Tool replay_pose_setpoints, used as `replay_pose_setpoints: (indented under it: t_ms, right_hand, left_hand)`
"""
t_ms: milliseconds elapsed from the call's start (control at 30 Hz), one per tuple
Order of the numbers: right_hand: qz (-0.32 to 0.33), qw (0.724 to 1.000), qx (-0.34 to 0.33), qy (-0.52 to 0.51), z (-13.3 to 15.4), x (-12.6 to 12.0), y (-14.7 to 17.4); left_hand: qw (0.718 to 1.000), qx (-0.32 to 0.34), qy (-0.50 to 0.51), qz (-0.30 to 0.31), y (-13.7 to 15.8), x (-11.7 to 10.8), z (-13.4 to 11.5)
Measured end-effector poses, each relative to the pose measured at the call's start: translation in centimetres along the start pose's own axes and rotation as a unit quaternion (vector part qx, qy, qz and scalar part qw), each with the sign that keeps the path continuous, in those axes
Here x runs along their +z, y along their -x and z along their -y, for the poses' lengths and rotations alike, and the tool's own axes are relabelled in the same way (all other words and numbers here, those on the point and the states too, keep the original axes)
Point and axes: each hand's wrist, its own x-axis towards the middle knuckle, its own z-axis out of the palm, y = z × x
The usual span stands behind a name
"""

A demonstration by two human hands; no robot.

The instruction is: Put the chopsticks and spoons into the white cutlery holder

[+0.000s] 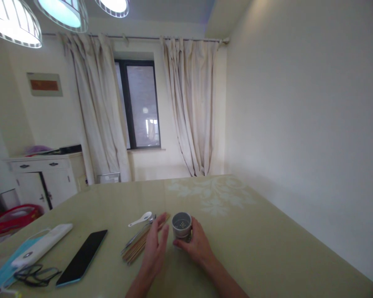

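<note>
A: Right hand first. What's it doing?

B: Right hand (199,244) clamped on a round container (182,234). Thumb along the near side, fingers curled round the right side. Container just left of that palm, rim upward, looks upright. Grey interior, small cluster of pale yellowish dots inside. Whether the base meets the table (251,256), cannot tell.

A: Left hand?

B: Left hand (155,248) has its fingers extended, thumb apart from them. Just left of the container, a visible gap between the two.

A: What lies nearest that left hand?

B: Bundle of chopsticks (135,250), brown, aslant, immediately to its left. Hand hides part of the bundle; touching or only above, cannot tell. Metal cutlery (136,237) along the bundle's far side. White spoon (141,219) beyond and left of the fingertips, handle pointing left.

A: Farther out?

B: Phone (82,258), dark screen up, well left of the left hand. Past it, farther left still: folded glasses (37,275), a long white device (43,245), and a blue mask (6,269) partly hidden by the device.

A: And ahead of the hands?

B: Pale leaf pattern (214,192) on the tabletop, beyond the right hand. Farther off, past both hands, a dark-framed window (143,105) between cream curtains (192,103).
</note>
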Motion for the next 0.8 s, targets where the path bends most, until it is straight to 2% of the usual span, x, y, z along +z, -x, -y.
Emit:
replay_pose_setpoints:
  t_ms: [100, 167, 233, 367, 467, 567, 733, 800]
  right_hand:
    - [0.032, 0.997, -0.01, -0.072, -0.2, 0.3, 0.0]
    - [0.058, 0.992, -0.013, -0.108, -0.5, 0.4, 0.2]
    - [0.069, 0.992, 0.0, -0.106, -1.0, 0.4, 0.4]
    - [0.081, 0.995, 0.032, -0.042, -1.3, 0.6, 0.7]
    - [0.086, 0.996, 0.02, 0.007, -1.0, 1.0, 0.7]
    - [0.083, 0.995, 0.005, 0.059, -0.6, 1.2, 0.6]
    - [0.061, 0.991, 0.003, 0.121, -0.1, 0.5, 0.7]
    - [0.053, 0.988, -0.015, 0.144, 0.4, 0.2, 0.8]
  left_hand:
    - [0.998, 0.011, 0.018, 0.06, -0.5, 2.0, -1.0]
    - [0.997, 0.016, 0.015, 0.077, -1.1, 2.6, -0.9]
    - [0.998, 0.007, 0.012, 0.056, -1.6, 2.7, -0.3]
    - [0.999, -0.034, -0.028, -0.024, -2.2, 1.5, 0.8]
    - [0.998, -0.043, -0.034, -0.02, -2.4, 0.2, 1.4]
    - [0.999, -0.033, -0.024, -0.019, -2.6, -0.4, 2.3]
    - [0.998, 0.004, -0.058, -0.035, -2.9, -0.3, 3.7]
    - [0.992, 0.036, -0.101, -0.068, -2.6, -0.3, 3.6]
